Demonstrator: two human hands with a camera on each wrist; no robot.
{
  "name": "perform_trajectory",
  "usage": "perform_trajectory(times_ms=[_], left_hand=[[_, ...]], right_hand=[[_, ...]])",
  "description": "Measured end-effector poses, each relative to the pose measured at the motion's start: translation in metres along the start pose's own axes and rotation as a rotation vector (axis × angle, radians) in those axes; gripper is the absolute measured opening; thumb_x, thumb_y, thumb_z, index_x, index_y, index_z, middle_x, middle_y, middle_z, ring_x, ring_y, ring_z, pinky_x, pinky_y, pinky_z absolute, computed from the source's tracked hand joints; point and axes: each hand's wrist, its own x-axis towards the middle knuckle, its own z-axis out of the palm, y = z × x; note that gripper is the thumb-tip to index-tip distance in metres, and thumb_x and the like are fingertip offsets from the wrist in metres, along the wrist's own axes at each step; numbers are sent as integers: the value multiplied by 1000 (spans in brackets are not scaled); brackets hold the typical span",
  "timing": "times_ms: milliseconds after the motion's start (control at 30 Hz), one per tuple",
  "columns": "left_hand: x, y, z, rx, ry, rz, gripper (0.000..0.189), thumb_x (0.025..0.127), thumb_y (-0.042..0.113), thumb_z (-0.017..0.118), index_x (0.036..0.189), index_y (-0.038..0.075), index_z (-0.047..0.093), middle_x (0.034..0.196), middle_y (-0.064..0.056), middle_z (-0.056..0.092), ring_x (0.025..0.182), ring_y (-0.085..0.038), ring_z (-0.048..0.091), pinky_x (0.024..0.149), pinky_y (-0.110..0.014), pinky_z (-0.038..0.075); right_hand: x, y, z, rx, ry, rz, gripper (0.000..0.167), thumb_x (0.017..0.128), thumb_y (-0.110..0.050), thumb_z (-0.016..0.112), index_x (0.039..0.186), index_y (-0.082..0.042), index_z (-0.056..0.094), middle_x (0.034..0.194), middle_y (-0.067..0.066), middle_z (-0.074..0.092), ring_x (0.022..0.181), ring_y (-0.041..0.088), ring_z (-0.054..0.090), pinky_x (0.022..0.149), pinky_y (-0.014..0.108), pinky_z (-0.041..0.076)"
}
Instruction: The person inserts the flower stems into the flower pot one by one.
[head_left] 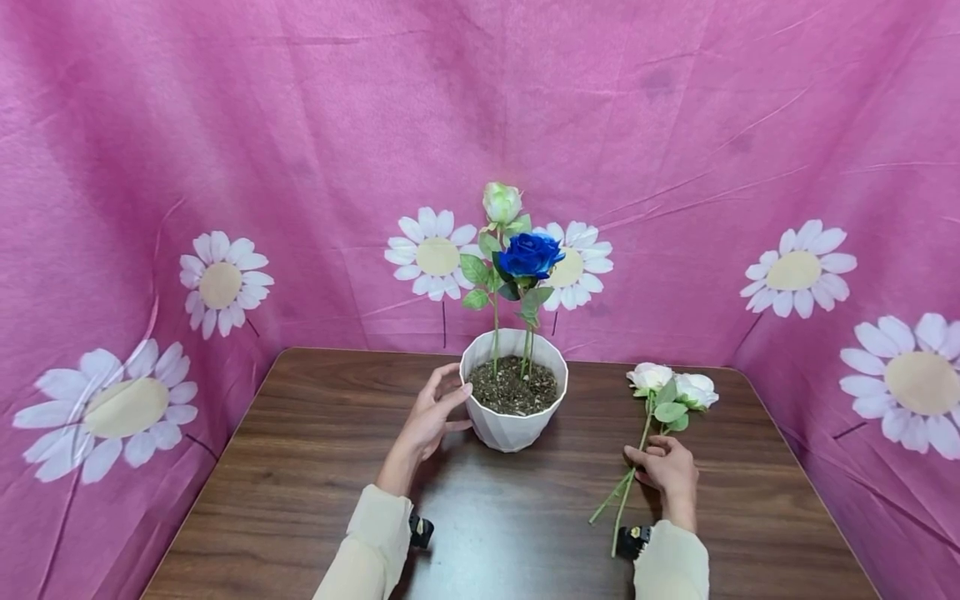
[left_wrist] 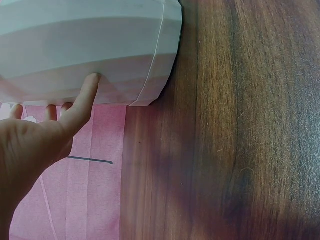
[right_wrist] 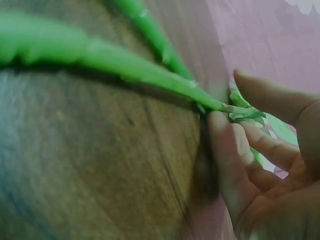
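My left hand rests against the left side of a white faceted flowerpot, thumb near the rim; in the left wrist view a fingertip meets the pot's wall. Soil fills the pot, and a blue rose and a pale green-white rose stand upright in it. To the right, two white roses lie with crossing green stems. My right hand is at these stems. In the right wrist view its thumb stays apart from the fingers, with a stem running between them.
The dark wooden table carries the pot near its back edge. A pink drape printed with large daisies hangs behind and along both sides. Small black wrist cameras sit at both cuffs.
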Motion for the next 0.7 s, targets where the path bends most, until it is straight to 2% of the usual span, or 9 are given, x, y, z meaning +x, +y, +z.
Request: perform_trajectory(times_ms=[100, 267, 333, 533, 700], left_hand=[[0, 0, 0, 0, 4, -2, 53, 98, 11, 64, 147, 10, 42, 134, -19, 44, 124, -34, 49, 88, -64, 54], [0, 1, 1, 7, 12, -4, 52, 99, 12, 63, 147, 9, 42, 134, -18, 45, 125, -36, 48, 88, -63, 55], [0, 0, 1, 10, 14, -3, 52, 100, 12, 63, 147, 9, 42, 134, -18, 44, 126, -37, 48, 88, -63, 54], [0, 1, 1, 13, 10, -4, 52, 100, 11, 62, 148, 9, 40, 139, -22, 41, 128, -38, 46, 90, -64, 53], [-1, 1, 1, 11, 1, -4, 53, 100, 11, 62, 148, 8, 39, 141, -24, 40, 129, -39, 45, 91, -65, 52]], right_hand=[[0, -2, 0, -20, -11, 1, 57, 84, 5, 74, 131, 18, 45, 103, 23, 61, 59, 5, 62, 57, 24, 60], [0, -3, -2, 28, -12, 26, 52, 85, 9, 68, 131, 17, 46, 80, -1, 64, 56, 6, 63, 54, 23, 59], [0, -2, -3, 61, -22, 30, 52, 86, 8, 67, 133, 17, 44, 76, -7, 66, 58, 5, 64, 55, 22, 59], [-3, -4, -6, 144, -87, 40, 57, 92, 4, 64, 141, 16, 36, 83, -8, 69, 69, 1, 64, 63, 23, 60], [-4, -7, -8, 228, -105, 58, 59, 95, 2, 64, 145, 11, 34, 82, -14, 68, 77, 1, 65, 68, 24, 61]])
